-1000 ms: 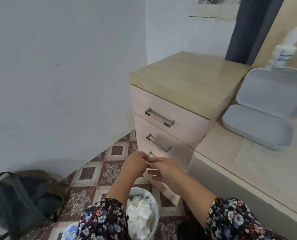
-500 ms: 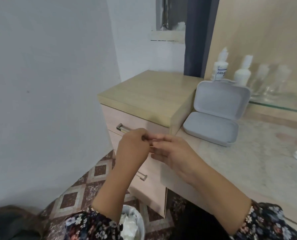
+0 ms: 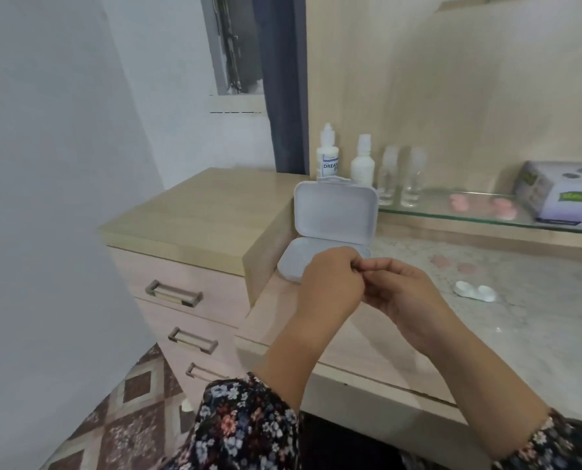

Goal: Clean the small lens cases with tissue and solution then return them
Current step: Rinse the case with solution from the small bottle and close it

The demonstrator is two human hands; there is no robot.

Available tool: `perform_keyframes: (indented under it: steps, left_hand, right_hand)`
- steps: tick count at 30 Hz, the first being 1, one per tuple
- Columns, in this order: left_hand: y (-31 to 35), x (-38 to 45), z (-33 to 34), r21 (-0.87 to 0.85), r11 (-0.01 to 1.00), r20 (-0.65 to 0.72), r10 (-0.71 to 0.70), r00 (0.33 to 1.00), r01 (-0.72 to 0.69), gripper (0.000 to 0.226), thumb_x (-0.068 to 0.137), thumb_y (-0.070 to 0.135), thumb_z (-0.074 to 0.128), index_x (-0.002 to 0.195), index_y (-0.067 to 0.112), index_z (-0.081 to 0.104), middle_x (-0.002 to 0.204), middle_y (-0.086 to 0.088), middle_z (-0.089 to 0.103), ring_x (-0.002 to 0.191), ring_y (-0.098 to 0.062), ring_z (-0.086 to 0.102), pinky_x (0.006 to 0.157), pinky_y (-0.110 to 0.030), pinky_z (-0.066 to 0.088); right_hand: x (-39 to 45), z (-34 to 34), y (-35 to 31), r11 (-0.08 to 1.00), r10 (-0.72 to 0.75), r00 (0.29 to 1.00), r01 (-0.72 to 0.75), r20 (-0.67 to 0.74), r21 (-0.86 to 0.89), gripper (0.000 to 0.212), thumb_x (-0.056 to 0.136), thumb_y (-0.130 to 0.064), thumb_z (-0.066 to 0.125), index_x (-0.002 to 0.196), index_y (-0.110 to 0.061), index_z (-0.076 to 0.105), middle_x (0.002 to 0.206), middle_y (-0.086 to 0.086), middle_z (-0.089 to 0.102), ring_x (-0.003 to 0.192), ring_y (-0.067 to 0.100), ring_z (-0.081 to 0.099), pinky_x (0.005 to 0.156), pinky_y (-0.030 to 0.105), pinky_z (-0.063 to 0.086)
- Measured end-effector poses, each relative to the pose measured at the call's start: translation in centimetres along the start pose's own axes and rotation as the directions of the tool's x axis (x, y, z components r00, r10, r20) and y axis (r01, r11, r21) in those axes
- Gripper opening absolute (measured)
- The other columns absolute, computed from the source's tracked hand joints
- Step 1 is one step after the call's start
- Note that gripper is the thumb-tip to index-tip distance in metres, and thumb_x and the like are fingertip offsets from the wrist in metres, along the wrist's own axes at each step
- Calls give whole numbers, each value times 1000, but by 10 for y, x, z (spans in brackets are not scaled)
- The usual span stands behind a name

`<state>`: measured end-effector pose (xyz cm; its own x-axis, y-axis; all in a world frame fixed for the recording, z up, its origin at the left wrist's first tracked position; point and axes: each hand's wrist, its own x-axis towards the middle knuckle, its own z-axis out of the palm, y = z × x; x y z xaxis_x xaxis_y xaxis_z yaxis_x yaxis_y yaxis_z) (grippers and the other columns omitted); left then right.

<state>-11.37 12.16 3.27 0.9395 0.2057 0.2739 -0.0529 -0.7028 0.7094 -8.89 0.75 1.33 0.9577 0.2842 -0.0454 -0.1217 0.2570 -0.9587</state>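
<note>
My left hand (image 3: pixel 327 283) and my right hand (image 3: pixel 398 290) meet fingertip to fingertip above the front of the dressing table (image 3: pixel 537 334). The left fingers are curled and the right fingertips touch them. Whether something small is pinched between them is hidden. A white twin-cup lens case (image 3: pixel 475 291) lies on the table to the right of my hands. Two pink lens cases (image 3: pixel 459 201) sit on the glass shelf (image 3: pixel 452 215). Two white solution bottles (image 3: pixel 328 154) stand at the back. A tissue box (image 3: pixel 561 195) rests on the shelf's right end.
An open grey hinged box (image 3: pixel 333 212) stands just behind my hands, its lid upright. Two clear glass bottles (image 3: pixel 400 178) stand on the shelf. A drawer unit (image 3: pixel 194 215) with metal handles rises on the left, next to a white wall. Patterned floor tiles lie below.
My view has swung up and right from the floor bin and drawers to the table top. Both hands rose together, fingertips still joined, and now sit in front of the grey box.
</note>
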Motion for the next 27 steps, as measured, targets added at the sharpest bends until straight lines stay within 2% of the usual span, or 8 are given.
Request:
perform_keyframes:
  steps: [4, 7, 10, 12, 15, 20, 23, 27]
  left_hand:
    - [22, 14, 38, -22, 999, 67, 47, 997, -46, 23, 80, 4, 49, 88, 13, 69, 87, -6, 68, 86, -24, 60, 74, -36, 51]
    - [29, 22, 64, -56, 996, 92, 75, 993, -70, 24, 86, 7, 47, 92, 15, 69, 91, -3, 68, 88, -21, 59, 73, -32, 48]
    - [27, 31, 88, -75, 995, 134, 68, 989, -59, 24, 93, 15, 47, 108, 19, 66, 106, 2, 67, 97, -15, 59, 84, -32, 49]
    - [23, 37, 102, -70, 997, 221, 47, 974, -32, 23, 94, 23, 54, 115, 20, 62, 111, 3, 64, 102, -15, 58, 88, -32, 49]
    - [19, 44, 119, -66, 998, 341, 18, 940, 5, 39, 90, 31, 64, 125, 17, 58, 113, 0, 60, 105, -18, 57, 91, -32, 47]
    - [23, 50, 138, 93, 991, 339, 57, 939, -94, 54, 80, 45, 70, 128, 21, 58, 122, -3, 55, 112, -21, 53, 93, -36, 46]
    - [29, 53, 149, 144, 982, 327, 72, 942, -125, 44, 81, 49, 67, 118, 27, 63, 117, -2, 56, 107, -22, 54, 90, -38, 47]
    - [29, 55, 158, 132, 982, 256, 97, 962, -134, 24, 87, 44, 63, 106, 31, 68, 107, -1, 57, 99, -21, 55, 85, -35, 46]
  right_hand:
    - [8, -40, -5, 998, -48, 992, 42, -114, -56, 21, 88, 7, 52, 85, -7, 67, 82, 11, 70, 82, 25, 63, 91, 43, 51]
    - [11, -69, -10, 974, -125, 976, 87, -178, -207, 17, 88, 4, 56, 87, -9, 68, 81, 7, 72, 80, 22, 66, 82, 36, 53]
    - [13, -98, -13, 874, -281, 921, 131, -269, -468, 20, 89, -1, 57, 86, -18, 68, 82, 2, 69, 76, 18, 63, 68, 26, 48]
    - [16, -120, -15, 787, -364, 878, 111, -311, -607, 25, 87, 0, 56, 88, -23, 67, 87, -2, 66, 74, 15, 59, 63, 23, 44]
    - [17, -152, -14, 673, -367, 867, -2, -336, -740, 35, 80, 1, 54, 99, -26, 63, 100, -3, 59, 78, 14, 54, 65, 28, 42]
    - [18, -174, -2, 588, -318, 877, -116, -361, -801, 34, 78, -5, 59, 105, -25, 62, 103, 0, 57, 87, 18, 54, 72, 34, 47]
    - [20, -174, 0, 570, -326, 875, -120, -357, -813, 34, 77, -6, 58, 105, -26, 63, 100, -3, 59, 87, 18, 56, 75, 37, 50]
    - [22, -177, 2, 553, -341, 878, -101, -335, -827, 21, 86, -18, 61, 105, -27, 64, 96, -9, 63, 90, 14, 57, 76, 36, 49]
